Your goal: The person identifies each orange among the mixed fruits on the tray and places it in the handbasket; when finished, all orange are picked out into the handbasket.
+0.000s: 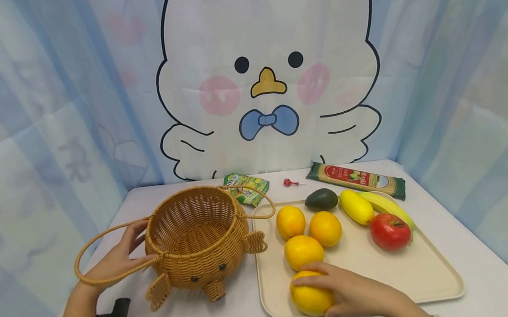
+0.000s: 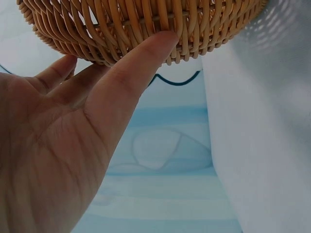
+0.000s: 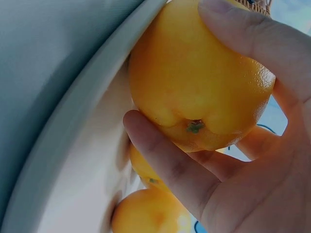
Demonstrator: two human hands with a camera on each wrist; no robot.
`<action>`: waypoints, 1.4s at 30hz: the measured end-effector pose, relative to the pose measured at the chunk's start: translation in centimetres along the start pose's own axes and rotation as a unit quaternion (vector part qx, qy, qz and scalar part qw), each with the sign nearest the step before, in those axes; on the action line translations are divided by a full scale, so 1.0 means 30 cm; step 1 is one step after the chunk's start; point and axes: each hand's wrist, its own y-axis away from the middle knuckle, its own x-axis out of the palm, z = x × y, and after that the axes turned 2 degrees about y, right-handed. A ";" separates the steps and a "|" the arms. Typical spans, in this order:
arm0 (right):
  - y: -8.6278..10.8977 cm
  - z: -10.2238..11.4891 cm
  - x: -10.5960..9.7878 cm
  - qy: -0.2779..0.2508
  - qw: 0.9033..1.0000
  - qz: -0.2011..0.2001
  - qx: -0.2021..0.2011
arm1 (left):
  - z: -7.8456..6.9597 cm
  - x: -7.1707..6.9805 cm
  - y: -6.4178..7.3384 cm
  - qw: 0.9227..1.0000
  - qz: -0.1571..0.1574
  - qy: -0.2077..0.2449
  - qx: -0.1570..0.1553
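Observation:
My right hand (image 1: 354, 290) holds the nearest orange (image 1: 312, 295) at the front-left corner of the beige tray (image 1: 392, 276). In the right wrist view, the thumb and fingers lie round this orange (image 3: 199, 77), its green stem end showing. Three more oranges, among them one just behind (image 1: 304, 252), lie on the tray. My left hand (image 1: 120, 256) rests against the left side of a wicker basket (image 1: 199, 263) with an animal face, its arm under the looped handle. The left wrist view shows the thumb and fingertips touching the woven wall (image 2: 141, 29). Inside, the basket shows bare weave.
On the tray also lie an avocado (image 1: 321, 200), a yellow lemon-like fruit (image 1: 356, 207), a banana (image 1: 388, 206) and a red apple-like fruit (image 1: 390, 231). Behind are a green packet (image 1: 248, 189), a red lollipop (image 1: 287, 182) and a long noodle packet (image 1: 355, 177). Curtains surround the table.

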 end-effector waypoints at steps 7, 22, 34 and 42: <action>0.003 0.015 -0.019 -0.022 1.000 0.008 0.006 | -0.002 -0.003 0.002 1.000 0.000 -0.002 0.003; 0.027 0.006 -0.173 0.021 0.996 -0.092 0.001 | -0.018 0.017 0.004 1.000 -0.009 -0.003 0.016; -0.024 -0.018 -0.304 0.000 0.989 -0.149 0.022 | -0.027 0.049 0.018 1.000 -0.015 0.010 0.019; -0.066 0.002 -0.366 -0.008 0.989 -0.143 0.029 | -0.036 0.061 0.013 1.000 -0.019 0.010 0.018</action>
